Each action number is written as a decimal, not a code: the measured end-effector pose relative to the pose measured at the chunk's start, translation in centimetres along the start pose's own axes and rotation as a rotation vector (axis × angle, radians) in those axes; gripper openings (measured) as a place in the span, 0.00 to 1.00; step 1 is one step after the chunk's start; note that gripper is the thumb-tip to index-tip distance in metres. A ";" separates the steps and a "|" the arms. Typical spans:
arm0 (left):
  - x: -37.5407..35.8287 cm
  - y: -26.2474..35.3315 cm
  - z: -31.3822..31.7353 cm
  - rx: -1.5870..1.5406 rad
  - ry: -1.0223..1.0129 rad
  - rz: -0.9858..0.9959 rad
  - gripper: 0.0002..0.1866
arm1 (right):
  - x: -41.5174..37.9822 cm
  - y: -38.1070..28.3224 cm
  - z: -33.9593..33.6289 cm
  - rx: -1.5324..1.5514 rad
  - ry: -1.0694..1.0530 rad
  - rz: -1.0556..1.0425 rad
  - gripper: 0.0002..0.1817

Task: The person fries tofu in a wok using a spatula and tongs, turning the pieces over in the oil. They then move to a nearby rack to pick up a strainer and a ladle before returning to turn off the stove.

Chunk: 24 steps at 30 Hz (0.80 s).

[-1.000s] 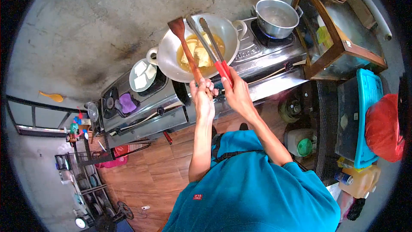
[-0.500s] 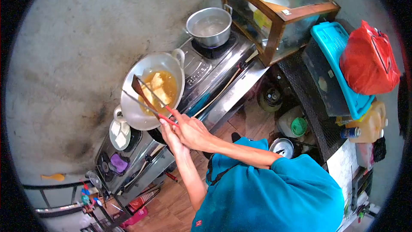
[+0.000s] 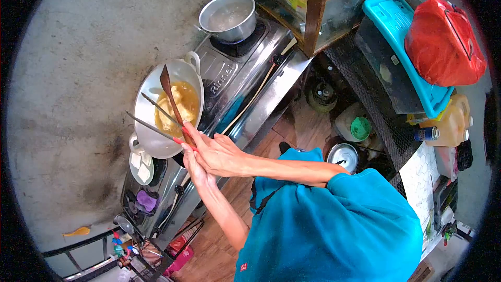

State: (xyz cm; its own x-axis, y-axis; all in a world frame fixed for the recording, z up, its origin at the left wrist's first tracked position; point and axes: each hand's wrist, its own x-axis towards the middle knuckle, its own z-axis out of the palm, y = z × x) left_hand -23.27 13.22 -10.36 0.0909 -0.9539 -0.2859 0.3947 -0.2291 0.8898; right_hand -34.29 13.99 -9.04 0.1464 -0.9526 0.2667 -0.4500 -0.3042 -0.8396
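My right hand [image 3: 222, 154] is closed around the red grips of long dark tongs [image 3: 151, 126], whose two prongs are spread over the wok. Below and against it, my left hand [image 3: 198, 169] has its fingers closed at the lower end of a wooden spatula [image 3: 171, 94]; the hands partly hide that handle. The spatula's flat tip points up over the wok [image 3: 148, 81]. Pale yellow pieces of food [image 3: 182, 99] sit in golden oil in the wok. Beside it, a small plate [image 3: 150, 176] holds several white blocks [image 3: 142, 166].
A pot of liquid [image 3: 227, 18] stands on the stove's [image 3: 224, 68] far burner, near a wood-framed glass cabinet [image 3: 313, 21]. A purple cloth [image 3: 146, 200] lies at the near burner. To the right are a turquoise-lidded box [image 3: 402, 36], a red bag [image 3: 443, 42] and a lidded pan [image 3: 343, 156].
The spatula has swung more upright and lifted, its tip now higher over the wok. The tong prongs have drawn back toward the wok's near-left rim. The camera view has shifted.
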 end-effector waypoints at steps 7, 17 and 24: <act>-0.4 2.1 -0.1 0.096 -0.037 0.126 0.24 | -1.0 -1.4 -1.2 0.076 -0.195 -0.037 0.44; -0.9 2.5 -2.0 0.104 0.033 0.164 0.19 | 0.7 17.5 -11.4 -0.121 0.593 0.114 0.19; -3.2 3.4 -2.3 0.105 0.094 0.188 0.15 | 1.0 35.3 -14.1 -0.648 0.252 0.292 0.24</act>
State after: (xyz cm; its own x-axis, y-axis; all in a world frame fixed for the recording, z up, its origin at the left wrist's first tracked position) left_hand -20.09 15.89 -7.23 0.2405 -0.9607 -0.1388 0.2658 -0.0723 0.9613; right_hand -62.44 2.22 -31.70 -0.2288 -0.9430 0.2416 -0.8793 0.0937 -0.4669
